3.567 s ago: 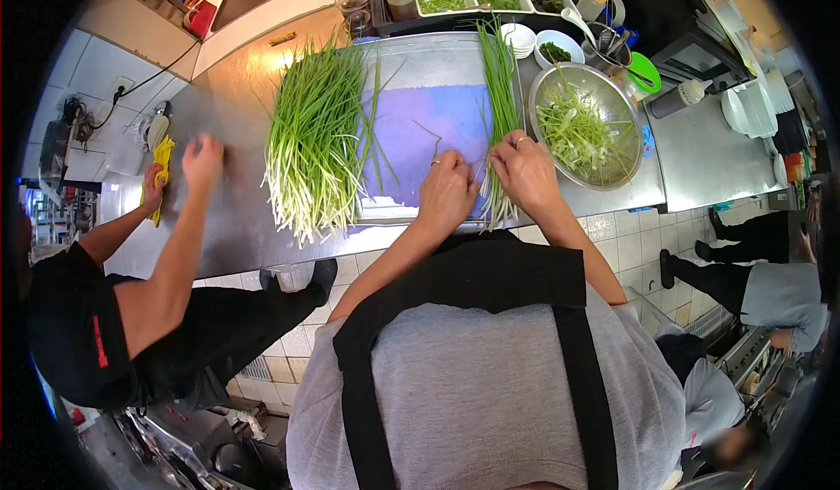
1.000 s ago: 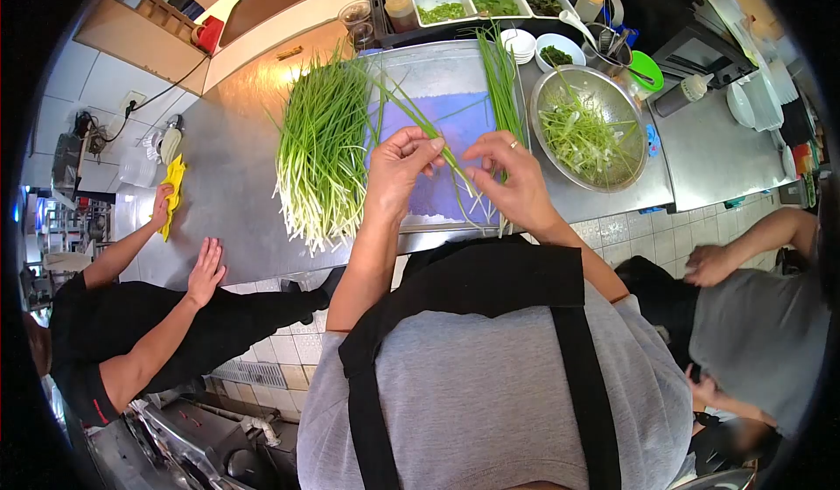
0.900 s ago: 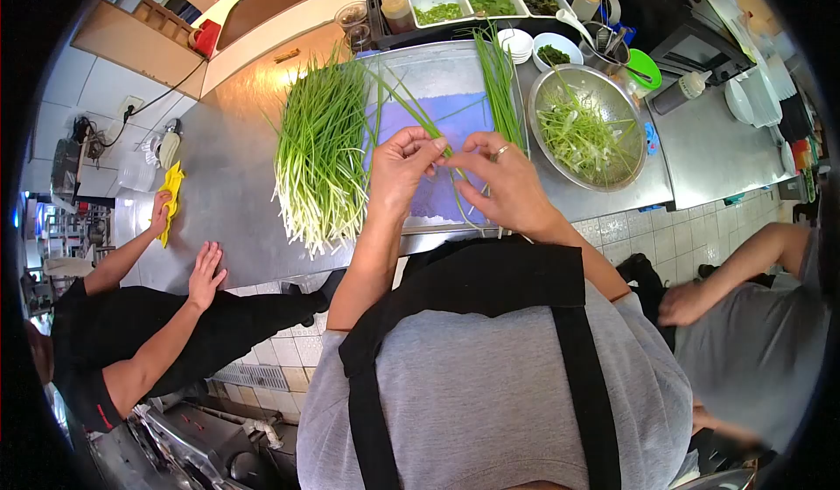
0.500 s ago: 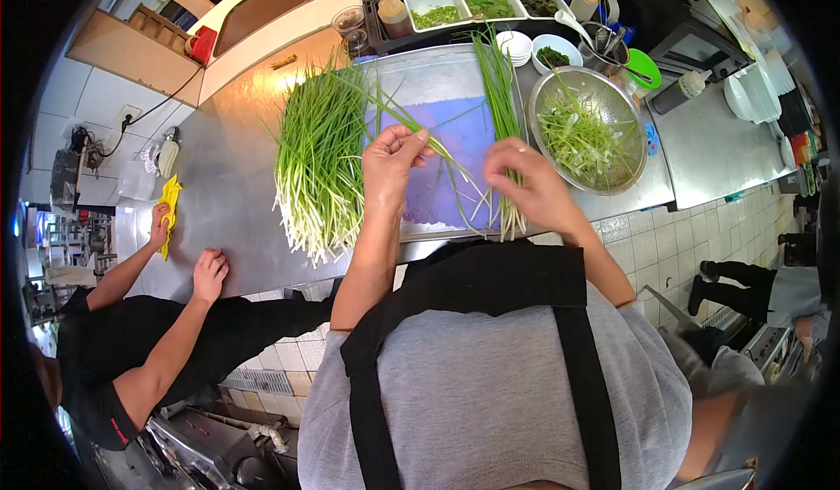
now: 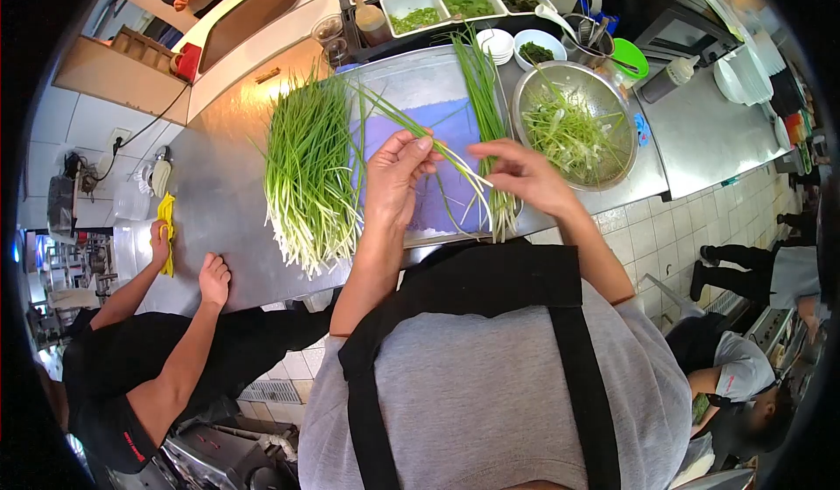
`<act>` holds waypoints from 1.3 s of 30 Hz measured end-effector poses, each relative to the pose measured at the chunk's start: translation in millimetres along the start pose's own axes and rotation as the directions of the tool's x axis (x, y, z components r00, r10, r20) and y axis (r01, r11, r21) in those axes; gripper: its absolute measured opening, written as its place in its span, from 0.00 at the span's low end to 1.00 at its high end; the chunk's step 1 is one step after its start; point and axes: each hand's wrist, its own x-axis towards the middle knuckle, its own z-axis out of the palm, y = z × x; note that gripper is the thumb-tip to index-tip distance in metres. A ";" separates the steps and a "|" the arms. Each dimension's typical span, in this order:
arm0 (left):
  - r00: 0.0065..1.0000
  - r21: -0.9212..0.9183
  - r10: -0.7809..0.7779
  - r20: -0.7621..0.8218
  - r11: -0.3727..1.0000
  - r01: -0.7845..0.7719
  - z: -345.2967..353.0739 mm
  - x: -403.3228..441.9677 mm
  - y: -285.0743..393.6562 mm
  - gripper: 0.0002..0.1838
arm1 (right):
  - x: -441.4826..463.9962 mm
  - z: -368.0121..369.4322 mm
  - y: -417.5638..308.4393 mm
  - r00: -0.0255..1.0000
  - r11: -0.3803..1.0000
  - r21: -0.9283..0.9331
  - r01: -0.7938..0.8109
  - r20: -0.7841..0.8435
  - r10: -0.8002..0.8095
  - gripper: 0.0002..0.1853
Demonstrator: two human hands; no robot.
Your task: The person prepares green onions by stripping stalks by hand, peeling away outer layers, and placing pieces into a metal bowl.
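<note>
Between the thumb and fingers of my left hand (image 5: 398,171) is a small bunch of spring onions (image 5: 457,159), white ends pointing right toward my other hand. My right hand (image 5: 532,179) is beside those white ends, fingers apart, and I see nothing in its grasp. A large pile of spring onions (image 5: 308,166) lies to the left, green tops away from me. A narrower row of spring onions (image 5: 484,96) lies on the right side of the metal tray (image 5: 402,70), partly behind my right hand. Beneath my hands is a blue-purple sheet (image 5: 437,118).
A steel colander (image 5: 623,162) with onion trimmings stands at right, near a bowl of chopped greens (image 5: 535,48). Ingredient containers (image 5: 411,10) line the back. On the left, another person's hand holds a yellow cloth (image 5: 167,227); their other hand (image 5: 214,278) rests at the counter edge.
My right hand's fingers have spread and moved closer to the white ends of the held spring onions. My left hand keeps its hold. The view has shifted slightly.
</note>
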 end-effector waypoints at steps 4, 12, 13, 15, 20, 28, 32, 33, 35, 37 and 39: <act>1.000 -0.058 -0.001 0.031 0.998 0.003 4.9 -0.6 -5.3 0.07 | 9.2 17.5 11.5 0.994 0.960 0.275 -0.045 0.113 0.014 0.10; 0.998 -0.106 0.060 0.004 0.993 -0.059 -6.4 -2.9 -3.4 0.08 | -14.5 -29.9 -6.5 0.999 0.893 -0.449 0.034 -0.017 -0.047 0.05; 0.998 -0.111 0.059 0.002 0.992 -0.058 -6.5 -3.0 -3.6 0.08 | -18.0 -39.1 -12.2 0.996 0.876 -0.481 0.032 -0.057 -0.068 0.05; 0.999 -0.124 0.054 -0.002 0.991 -0.054 -5.4 -3.5 -5.1 0.08 | -25.3 -57.1 -22.4 0.984 0.839 -0.544 0.019 -0.138 -0.112 0.05; 0.998 -0.165 0.056 -0.031 0.985 -0.060 -2.5 -3.8 -7.8 0.07 | -35.3 -94.4 -20.3 0.959 0.858 -0.507 -0.082 -0.274 -0.070 0.06; 0.999 -0.074 -0.030 0.021 0.997 0.031 -1.1 -9.3 -4.2 0.06 | -51.8 -121.6 3.1 0.932 0.203 -0.956 -0.213 -0.261 -0.251 0.12; 0.995 0.025 -0.098 0.029 0.995 0.097 5.7 -16.2 -6.9 0.08 | -48.3 -126.4 -2.4 0.889 0.271 -0.863 -0.427 -0.455 -0.048 0.10; 0.994 0.023 -0.108 0.034 0.994 0.107 7.4 -18.1 -7.4 0.08 | -50.2 -124.8 -0.2 0.898 0.306 -0.889 -0.342 -0.405 -0.174 0.10; 0.990 0.019 -0.132 0.047 0.991 0.131 10.3 -22.1 -9.3 0.09 | -52.6 -120.1 3.0 0.882 0.290 -0.929 -0.231 -0.326 -0.340 0.09; 0.986 0.023 -0.162 0.037 0.987 0.161 11.5 -24.6 -14.7 0.10 | -50.9 -112.1 3.7 0.869 0.206 -0.960 -0.191 -0.263 -0.419 0.10; 0.984 0.027 -0.173 0.027 0.985 0.173 12.9 -26.8 -20.8 0.10 | -43.1 -106.6 3.7 0.886 0.256 -0.910 -0.327 -0.389 -0.253 0.11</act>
